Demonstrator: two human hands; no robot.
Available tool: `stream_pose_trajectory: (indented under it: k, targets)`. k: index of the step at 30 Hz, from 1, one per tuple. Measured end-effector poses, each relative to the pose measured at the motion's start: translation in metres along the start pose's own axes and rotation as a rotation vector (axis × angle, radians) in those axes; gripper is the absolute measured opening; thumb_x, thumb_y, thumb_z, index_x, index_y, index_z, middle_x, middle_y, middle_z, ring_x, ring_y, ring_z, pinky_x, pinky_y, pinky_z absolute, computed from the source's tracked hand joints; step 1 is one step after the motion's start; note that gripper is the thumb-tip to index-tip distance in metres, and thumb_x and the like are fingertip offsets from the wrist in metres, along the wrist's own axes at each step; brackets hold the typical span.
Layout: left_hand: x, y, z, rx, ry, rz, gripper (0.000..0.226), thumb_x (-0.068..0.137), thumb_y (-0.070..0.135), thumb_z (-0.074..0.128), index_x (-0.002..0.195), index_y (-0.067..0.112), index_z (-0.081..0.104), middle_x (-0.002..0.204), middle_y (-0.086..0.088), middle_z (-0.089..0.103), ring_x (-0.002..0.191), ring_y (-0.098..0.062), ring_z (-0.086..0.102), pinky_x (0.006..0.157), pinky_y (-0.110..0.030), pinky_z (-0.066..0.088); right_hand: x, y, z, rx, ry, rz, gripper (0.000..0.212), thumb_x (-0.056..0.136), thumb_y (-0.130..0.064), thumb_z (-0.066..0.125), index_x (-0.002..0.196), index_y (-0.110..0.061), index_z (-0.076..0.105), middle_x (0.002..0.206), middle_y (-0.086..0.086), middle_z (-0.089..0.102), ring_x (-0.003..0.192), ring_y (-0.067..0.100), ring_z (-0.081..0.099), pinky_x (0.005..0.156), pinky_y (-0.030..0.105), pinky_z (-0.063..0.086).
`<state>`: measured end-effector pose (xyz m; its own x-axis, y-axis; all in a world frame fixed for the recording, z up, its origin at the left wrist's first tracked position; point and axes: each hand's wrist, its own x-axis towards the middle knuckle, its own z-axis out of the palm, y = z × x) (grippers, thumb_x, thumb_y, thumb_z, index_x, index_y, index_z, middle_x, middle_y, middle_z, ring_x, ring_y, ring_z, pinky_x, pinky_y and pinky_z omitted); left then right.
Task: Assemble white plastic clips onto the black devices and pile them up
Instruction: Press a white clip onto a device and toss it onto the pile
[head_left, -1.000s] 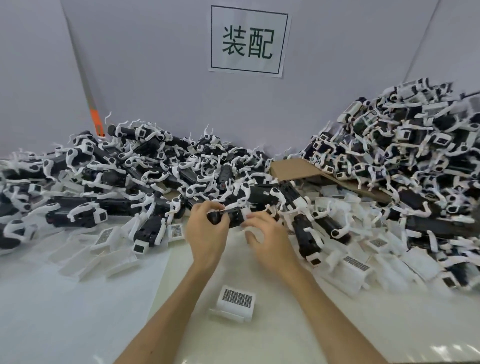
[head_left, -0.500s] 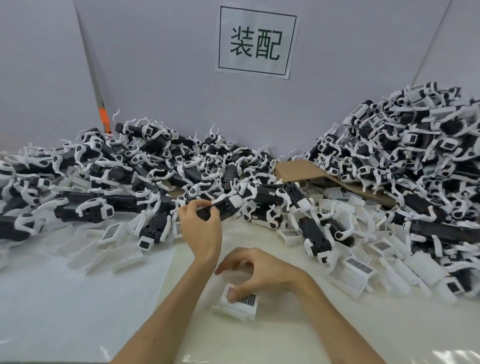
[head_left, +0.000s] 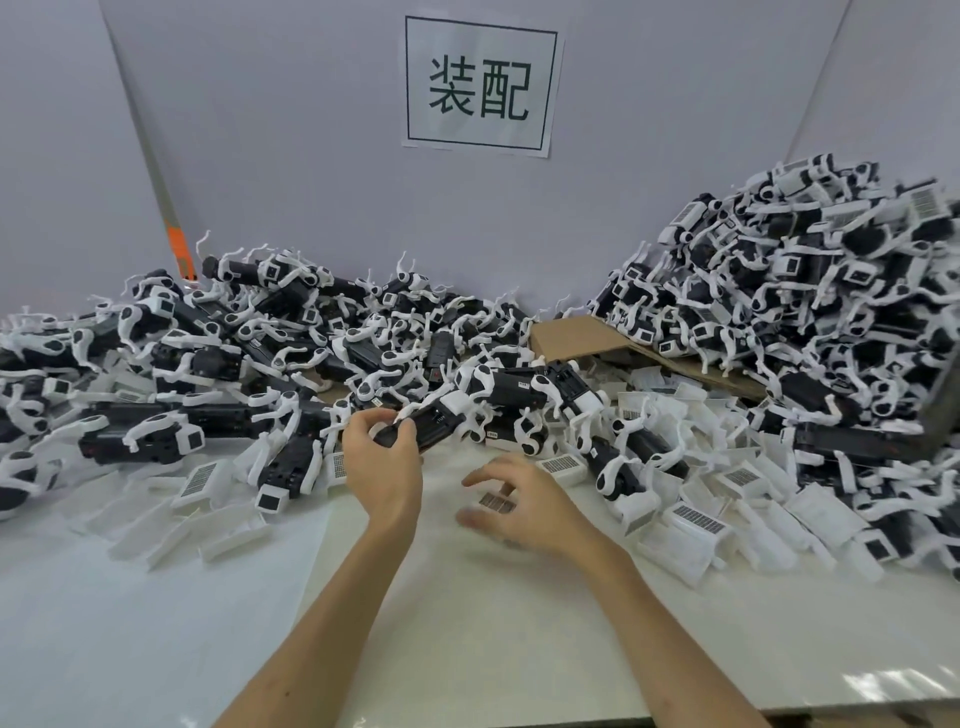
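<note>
The heaps of black-and-white devices (head_left: 779, 322) along the far edge of the table (head_left: 483, 634) lie as they did a moment ago; the change is at the table's middle. The left hand (head_left: 384, 478) still grips a black device (head_left: 434, 426) at the foot of the heaps. The right hand (head_left: 524, 504), blurred, has lifted the white clip (head_left: 496, 501) from the near part, fingers curled round it; fitting appears next due.
</note>
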<state>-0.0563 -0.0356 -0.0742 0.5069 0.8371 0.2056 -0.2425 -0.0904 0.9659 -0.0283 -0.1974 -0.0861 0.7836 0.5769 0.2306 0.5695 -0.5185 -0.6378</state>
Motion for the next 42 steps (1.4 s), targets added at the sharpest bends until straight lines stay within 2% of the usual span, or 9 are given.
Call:
stream_pose_trajectory:
  k: [4,9,14,17,20,23,29,35,42]
  targets:
    - [0.001,0.001,0.000,-0.036,0.018,-0.035,0.012,0.092,0.009,0.065,0.102,0.014,0.061,0.114,0.000,0.062,0.091,-0.001,0.058,0.065,-0.005,0.041,0.000,0.000,0.008,-0.068,-0.009,-0.030,0.030,0.081,-0.033,0.081,0.110,-0.028,0.074,0.114,-0.006,0.062,0.105,0.008,0.058,0.094,0.017,0.043]
    - [-0.001,0.000,0.001,-0.090,0.006,-0.045,0.013,0.092,0.006,0.065,0.102,0.011,0.061,0.113,-0.001,0.059,0.073,0.026,0.052,0.056,-0.003,0.041,0.004,0.003,-0.001,0.103,0.248,0.008,0.019,0.097,-0.029,0.063,0.112,-0.019,0.070,0.101,-0.008,0.067,0.087,0.001,0.058,0.073,0.002,0.037]
    - [-0.002,0.002,0.001,-0.116,-0.030,-0.088,0.012,0.092,0.009,0.066,0.102,0.015,0.060,0.112,0.002,0.057,0.086,0.015,0.057,0.059,-0.007,0.041,0.003,0.002,-0.003,0.275,0.349,0.063,0.021,0.101,-0.043,0.046,0.092,-0.024,0.049,0.086,0.006,0.063,0.060,0.008,0.062,0.060,0.033,0.054]
    - [-0.003,0.004,0.003,-0.183,-0.043,-0.138,0.013,0.092,0.010,0.066,0.100,0.018,0.060,0.111,0.003,0.058,0.104,-0.011,0.054,0.056,-0.007,0.040,0.003,0.001,-0.003,0.223,0.294,0.092,0.031,0.087,-0.044,0.057,0.101,-0.020,0.044,0.088,0.004,0.061,0.070,0.019,0.062,0.069,0.043,0.051]
    - [-0.003,0.006,0.005,-0.307,-0.064,-0.223,0.012,0.091,0.008,0.065,0.100,0.016,0.060,0.112,0.001,0.059,0.099,-0.009,0.054,0.053,0.003,0.035,0.005,0.005,0.001,0.091,0.263,0.066,0.028,0.086,-0.023,0.067,0.099,-0.010,0.046,0.090,0.004,0.054,0.078,0.023,0.052,0.069,0.037,0.042]
    - [-0.005,0.009,0.006,-0.412,-0.106,-0.281,0.012,0.091,0.007,0.065,0.100,0.014,0.060,0.112,0.000,0.058,0.081,0.015,0.056,0.053,0.004,0.036,0.006,0.006,0.002,0.068,0.279,0.036,0.021,0.083,-0.015,0.072,0.075,-0.008,0.054,0.084,0.000,0.049,0.071,0.011,0.046,0.063,0.033,0.033]
    - [-0.005,0.012,0.008,-0.556,-0.121,-0.330,0.012,0.091,0.006,0.065,0.098,0.014,0.060,0.110,0.001,0.059,0.088,0.002,0.056,0.052,0.002,0.037,0.007,0.008,0.001,0.124,0.305,0.020,0.041,0.084,-0.035,0.079,0.063,-0.021,0.047,0.075,-0.009,0.044,0.062,0.005,0.040,0.057,0.019,0.031]
    - [-0.005,0.016,0.009,-0.669,-0.105,-0.346,0.011,0.091,0.004,0.064,0.100,0.009,0.061,0.109,-0.002,0.060,0.063,0.029,0.049,0.053,0.003,0.037,0.009,0.010,0.001,0.130,0.289,0.034,0.045,0.082,-0.048,0.079,0.067,-0.018,0.049,0.086,-0.008,0.042,0.065,-0.002,0.044,0.063,0.014,0.036]
    - [-0.005,0.016,0.010,-0.625,-0.108,-0.328,0.011,0.090,0.002,0.063,0.099,0.008,0.060,0.099,0.002,0.057,0.056,0.028,0.049,0.051,0.001,0.037,0.010,0.012,0.003,0.133,0.209,0.069,0.031,0.081,-0.048,0.079,0.072,-0.032,0.054,0.096,-0.009,0.044,0.076,-0.014,0.048,0.067,0.005,0.036]
